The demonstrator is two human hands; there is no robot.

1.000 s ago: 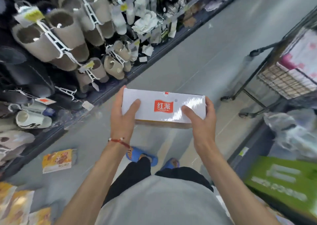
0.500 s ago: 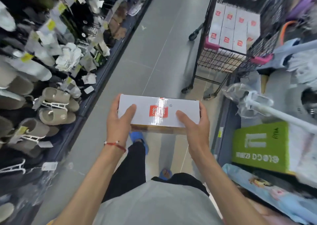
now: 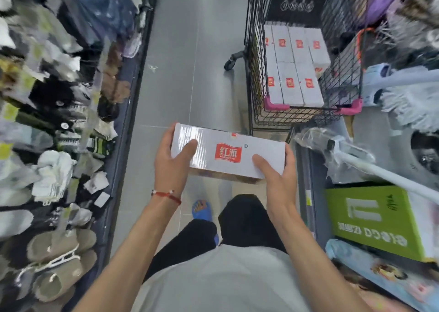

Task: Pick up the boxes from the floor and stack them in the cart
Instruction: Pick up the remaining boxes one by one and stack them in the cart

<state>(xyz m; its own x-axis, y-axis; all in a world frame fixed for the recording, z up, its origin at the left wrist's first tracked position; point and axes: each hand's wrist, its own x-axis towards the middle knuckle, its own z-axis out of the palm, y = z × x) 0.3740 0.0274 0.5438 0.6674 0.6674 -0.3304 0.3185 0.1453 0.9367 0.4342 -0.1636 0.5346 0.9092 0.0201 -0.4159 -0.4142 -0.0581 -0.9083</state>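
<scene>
box (image 3: pixel 228 154) position to be logged: where is it seen? (a)

it is held in the air above the grey tiled floor (image 3: pixel 190 74), just short of the cart (image 3: pixel 255 74) and not touching it. (b)

shape and surface? (a)

a long, flat rectangular carton is noted. it is white card under a glossy film, with glare streaked across the left part. a red logo panel is printed mid-top. the right end is tilted slightly lower. (b)

hands? (a)

the left hand (image 3: pixel 172 166) is curled round the left end, thumb laid flat on the top face, fingers wrapped over the far edge. the right hand (image 3: pixel 278 176) is curled round the right end, thumb on top, fingers wrapped round the end face. a thin red cord bracelet (image 3: pixel 166 194) is worn on the left wrist. (b)

cart details? (a)

a black wire-mesh basket with pink plastic corner bumpers (image 3: pixel 273 102) is recorded. matching white boxes (image 3: pixel 294 74) are packed inside in tight rows, red logos up. (b)

surroundings? (a)

fuzzy taupe slippers (image 3: pixel 54 259) are racked at the left, blurred. a green printed carton (image 3: pixel 370 219) is lying at the right. (b)
</scene>
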